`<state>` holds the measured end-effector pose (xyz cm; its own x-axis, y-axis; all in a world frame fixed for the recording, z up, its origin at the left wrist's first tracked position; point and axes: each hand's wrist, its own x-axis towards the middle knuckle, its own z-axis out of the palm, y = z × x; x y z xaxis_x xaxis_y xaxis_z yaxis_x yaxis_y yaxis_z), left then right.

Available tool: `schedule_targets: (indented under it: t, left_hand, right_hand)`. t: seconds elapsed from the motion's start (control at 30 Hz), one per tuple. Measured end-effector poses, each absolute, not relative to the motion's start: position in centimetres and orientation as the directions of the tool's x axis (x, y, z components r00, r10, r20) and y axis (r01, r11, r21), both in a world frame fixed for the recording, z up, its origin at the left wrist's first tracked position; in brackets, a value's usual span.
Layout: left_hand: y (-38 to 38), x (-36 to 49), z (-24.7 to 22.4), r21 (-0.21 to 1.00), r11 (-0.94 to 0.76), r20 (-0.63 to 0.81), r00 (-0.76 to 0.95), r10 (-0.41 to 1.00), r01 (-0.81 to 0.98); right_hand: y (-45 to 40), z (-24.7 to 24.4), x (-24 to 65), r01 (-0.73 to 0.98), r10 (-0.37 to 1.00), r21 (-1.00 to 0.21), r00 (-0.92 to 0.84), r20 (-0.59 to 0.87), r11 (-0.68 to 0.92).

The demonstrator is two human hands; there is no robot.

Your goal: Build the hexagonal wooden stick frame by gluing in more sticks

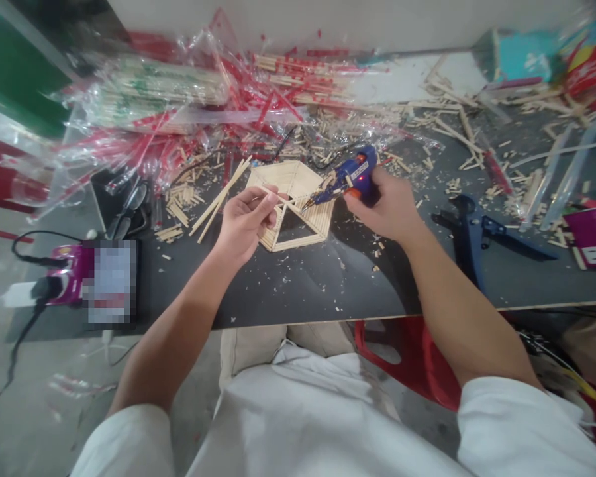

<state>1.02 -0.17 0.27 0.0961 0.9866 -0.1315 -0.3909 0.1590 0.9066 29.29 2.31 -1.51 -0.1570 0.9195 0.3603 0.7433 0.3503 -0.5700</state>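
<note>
The left hand (244,222) reaches over the left side of a hexagonal frame of pale wooden sticks (315,217), its thumb and fingertips drawn close together above the spokes; whether they pinch a separate stick is hard to tell. The frame lies on the dark grey surface (278,291) in front of the person, with open triangular gaps around its middle. The right hand (390,205) is wrapped around a blue glue gun with an orange trigger (363,173), its nozzle pointing down and left over the frame; contact at the tip cannot be made out. The two hands are apart, on opposite sides of the frame.

A few long, thin, pale wooden sticks (221,199) lie just beside the frame, near the left hand. To the right, well apart from the frame, rests a dark blue hand cutter with spread handles (471,232). Behind the hands, clear plastic wrappers with red markings (248,93) are heaped among scattered short wooden pieces (372,119).
</note>
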Motion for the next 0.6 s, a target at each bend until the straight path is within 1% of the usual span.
schedule_targets:
  t: [0.2, 0.6]
  left_hand:
    - [-0.11, 1.01, 0.34, 0.887, 0.169, -0.129, 0.122, 0.984, -0.429]
    - [-0.06, 0.88, 0.14, 0.914, 0.172, -0.142, 0.109, 0.984, -0.367]
  right_hand:
    - [2.3, -1.29, 29.31, 0.75, 0.928, -0.571, -0.159, 0.336, 0.335]
    - [2.28, -1.74, 29.67, 0.753, 0.919, -0.558, -0.16, 0.359, 0.349]
